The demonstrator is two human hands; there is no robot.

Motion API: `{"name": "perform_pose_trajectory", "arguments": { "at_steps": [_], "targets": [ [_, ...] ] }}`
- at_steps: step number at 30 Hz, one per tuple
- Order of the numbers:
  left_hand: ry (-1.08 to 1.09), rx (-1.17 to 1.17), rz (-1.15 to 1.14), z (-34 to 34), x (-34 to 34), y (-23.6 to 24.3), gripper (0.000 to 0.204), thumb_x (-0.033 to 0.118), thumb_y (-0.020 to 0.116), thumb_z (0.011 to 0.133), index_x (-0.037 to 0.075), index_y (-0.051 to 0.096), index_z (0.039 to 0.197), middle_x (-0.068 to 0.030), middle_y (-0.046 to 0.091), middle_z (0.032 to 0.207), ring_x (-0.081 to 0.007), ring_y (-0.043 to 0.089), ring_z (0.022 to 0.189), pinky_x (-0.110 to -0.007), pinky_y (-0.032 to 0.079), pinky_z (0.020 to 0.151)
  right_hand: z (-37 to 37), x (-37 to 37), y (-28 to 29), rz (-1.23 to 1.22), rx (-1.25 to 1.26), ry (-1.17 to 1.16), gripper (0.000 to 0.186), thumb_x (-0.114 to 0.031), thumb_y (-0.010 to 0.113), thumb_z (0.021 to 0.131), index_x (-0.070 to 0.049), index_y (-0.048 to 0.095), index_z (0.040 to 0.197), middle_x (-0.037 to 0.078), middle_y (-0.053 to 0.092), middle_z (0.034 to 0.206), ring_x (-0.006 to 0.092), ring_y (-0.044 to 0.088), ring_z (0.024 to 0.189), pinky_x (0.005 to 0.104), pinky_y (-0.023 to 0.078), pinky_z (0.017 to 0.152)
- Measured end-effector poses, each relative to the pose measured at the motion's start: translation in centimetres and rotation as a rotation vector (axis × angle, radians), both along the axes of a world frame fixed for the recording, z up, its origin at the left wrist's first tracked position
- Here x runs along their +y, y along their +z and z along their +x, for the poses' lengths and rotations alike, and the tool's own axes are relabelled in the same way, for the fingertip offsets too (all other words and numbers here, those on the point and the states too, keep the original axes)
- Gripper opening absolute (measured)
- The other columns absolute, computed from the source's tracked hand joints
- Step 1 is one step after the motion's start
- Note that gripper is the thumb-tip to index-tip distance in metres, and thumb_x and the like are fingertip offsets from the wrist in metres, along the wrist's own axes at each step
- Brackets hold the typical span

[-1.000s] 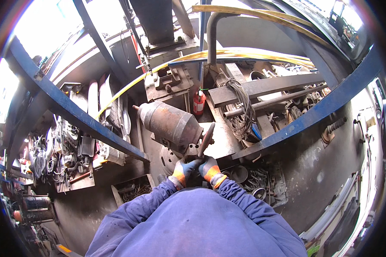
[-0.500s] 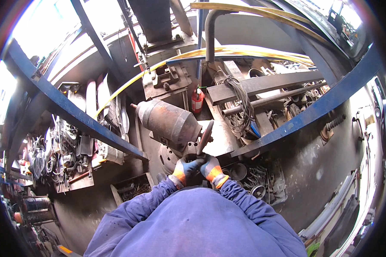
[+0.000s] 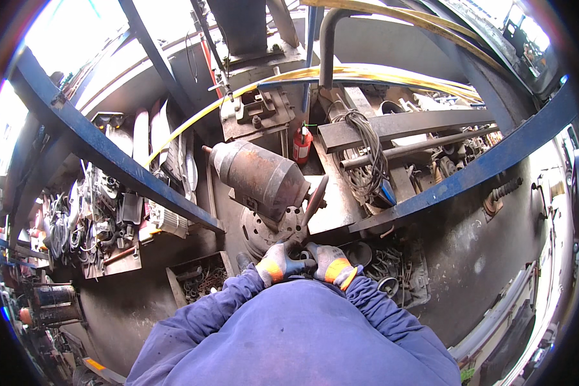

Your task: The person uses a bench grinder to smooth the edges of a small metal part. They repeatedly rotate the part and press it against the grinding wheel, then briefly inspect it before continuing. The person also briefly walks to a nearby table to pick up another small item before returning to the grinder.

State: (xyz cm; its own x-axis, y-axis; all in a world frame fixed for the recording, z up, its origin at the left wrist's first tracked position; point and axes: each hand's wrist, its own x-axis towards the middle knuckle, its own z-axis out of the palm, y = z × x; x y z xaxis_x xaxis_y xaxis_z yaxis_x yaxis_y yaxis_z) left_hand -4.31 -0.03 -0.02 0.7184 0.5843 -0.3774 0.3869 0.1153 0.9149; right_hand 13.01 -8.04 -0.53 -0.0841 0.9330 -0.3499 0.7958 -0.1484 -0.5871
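Close in front of my body, both gloved hands nearly meet. The left hand (image 3: 276, 264) is closed, its blue-coated fingers pointing toward the right one. The right hand (image 3: 332, 262) is curled inward beside it. Anything they hold is too small or too hidden to make out. Just beyond them stands a rusty, barrel-shaped motor (image 3: 257, 172) with a narrow reddish-brown disc (image 3: 316, 198), seen nearly edge-on, at its near right end. It rests on an old steel wheel rim (image 3: 253, 233) with holes. Both hands are apart from the disc.
Open boxes of metal scraps (image 3: 202, 278) and parts (image 3: 405, 276) flank me on the floor. A red fire extinguisher (image 3: 302, 145) stands behind the motor. Blue steel beams (image 3: 431, 194) cross both sides. Cables hang over a grey bar (image 3: 418, 125); a yellow hose (image 3: 206, 116) runs overhead.
Both hands have drawn back from the disc toward my body, and the right hand has turned to show more of its back. The whole view has shifted slightly.
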Motion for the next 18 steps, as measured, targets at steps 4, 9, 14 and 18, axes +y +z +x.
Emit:
{"name": "perform_pose_trajectory", "arguments": {
  "at_steps": [4,9,14,18],
  "targets": [
    [-0.040,0.089,0.110,0.0,0.1,1.5,0.068,0.030,0.085,0.068,-0.002,0.057,0.120,-0.0147,0.066,0.109,-0.0197,0.062,0.099,-0.031,0.049,0.089,0.2,0.0,-0.5,0.008,0.034,-0.019,0.045,-0.033,0.070,0.074,-0.009,0.057,0.111,0.022,0.067,0.093,0.0407,0.064,0.090,0.0491,0.051,0.075],
    [-0.016,0.017,0.077,0.1,0.2,2.2,0.074,0.026,0.087,0.066,-0.001,0.055,0.127,-0.0158,0.062,0.120,-0.0215,0.059,0.110,-0.033,0.046,0.096,0.2,0.4,0.0,0.064,0.143,-0.103,0.043,-0.027,0.073,0.072,-0.008,0.060,0.107,0.020,0.068,0.095,0.0390,0.065,0.092,0.0445,0.052,0.078],
    [0.206,-0.230,-0.261,0.3,0.0,-0.9,0.062,0.020,0.081,0.074,-0.003,0.055,0.125,-0.0113,0.064,0.116,-0.0171,0.059,0.106,-0.032,0.046,0.093,-0.8,1.0,-1.5,0.158,0.540,-0.423,0.039,-0.027,0.078,0.070,-0.006,0.065,0.100,0.017,0.070,0.097,0.0295,0.068,0.094,0.0367,0.053,0.081],
    [0.294,-0.264,-0.362,1.0,0.9,-1.5,0.047,0.018,0.075,0.081,-0.004,0.058,0.119,-0.0102,0.066,0.109,-0.0157,0.061,0.096,-0.031,0.049,0.086,-2.8,2.0,-5.5,0.273,0.451,-0.560,0.026,-0.017,0.069,0.078,-0.004,0.068,0.101,0.015,0.071,0.095,0.0245,0.069,0.092,0.0329,0.052,0.082]
  ]
}}
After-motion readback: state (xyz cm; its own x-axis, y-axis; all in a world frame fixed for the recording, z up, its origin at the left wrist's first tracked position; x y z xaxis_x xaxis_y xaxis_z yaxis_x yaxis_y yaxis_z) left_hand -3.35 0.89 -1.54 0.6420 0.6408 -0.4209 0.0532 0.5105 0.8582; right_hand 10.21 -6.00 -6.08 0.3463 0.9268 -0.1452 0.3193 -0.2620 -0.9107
